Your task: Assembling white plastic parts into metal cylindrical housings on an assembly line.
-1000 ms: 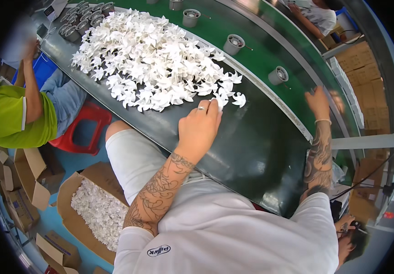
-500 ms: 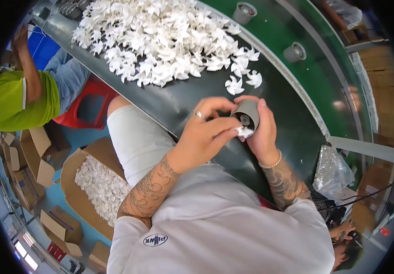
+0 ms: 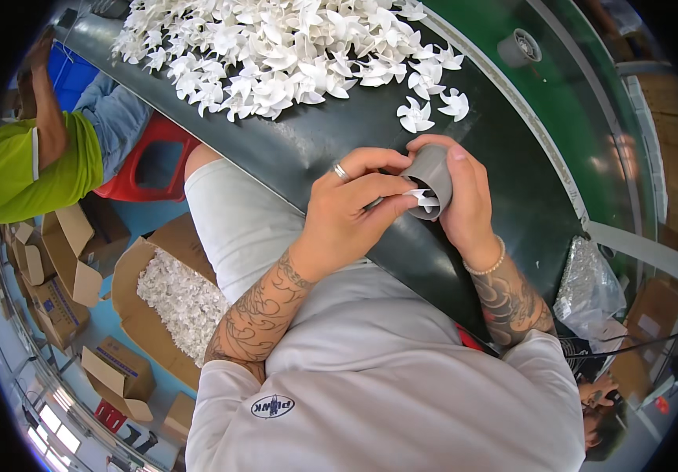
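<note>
My right hand is wrapped around a grey cylindrical housing, tilted so that its mouth faces me. A white fan blade sits partly inside that mouth, pinched by the thumb and fingers of my left hand. The inside of the housing is mostly hidden by the blade and my fingers. Beyond my hands, a big heap of white fan blades covers the far part of the dark worktop. Two blades, one loose fan blade and its neighbour, lie at the heap's near right edge.
A grey housing stands on the green conveyor at the right. At left, an open cardboard box holds white pieces, near a red stool and a seated person in green. A plastic bag lies at right.
The fan blade has gone from the lower rim of the housing into its mouth. My view has shifted slightly; one of two housings on the conveyor has left the picture.
</note>
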Demonstrator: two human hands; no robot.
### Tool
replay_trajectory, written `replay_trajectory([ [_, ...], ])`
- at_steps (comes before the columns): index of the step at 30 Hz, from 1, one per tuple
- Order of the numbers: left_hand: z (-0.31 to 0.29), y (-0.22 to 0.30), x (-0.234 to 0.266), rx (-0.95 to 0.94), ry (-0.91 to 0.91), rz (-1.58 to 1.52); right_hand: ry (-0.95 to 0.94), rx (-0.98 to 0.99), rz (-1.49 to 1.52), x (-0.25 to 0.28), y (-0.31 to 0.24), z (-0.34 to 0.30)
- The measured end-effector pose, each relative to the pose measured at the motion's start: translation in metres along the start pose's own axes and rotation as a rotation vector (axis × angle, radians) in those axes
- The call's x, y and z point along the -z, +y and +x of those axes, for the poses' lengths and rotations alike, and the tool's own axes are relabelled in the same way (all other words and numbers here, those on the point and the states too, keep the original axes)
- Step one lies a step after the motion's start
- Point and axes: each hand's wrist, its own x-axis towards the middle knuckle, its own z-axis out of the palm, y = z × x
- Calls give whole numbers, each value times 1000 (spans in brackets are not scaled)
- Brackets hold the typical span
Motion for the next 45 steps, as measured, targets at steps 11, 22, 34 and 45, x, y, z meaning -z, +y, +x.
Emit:
replay_trajectory([
  [11,8,-5,23,274,-218,-211,45,278,-208,-11,6,-1],
  [22,25,-2,9,196,-199,-261,-167,-121,-50,20,-20,0],
  [34,42,-9,-20,-122,-96,722,871,127,-1199,209,16,55],
  [45,45,-16,-14,-82,-58,559,434,-1239,-1636,384,34,4],
])
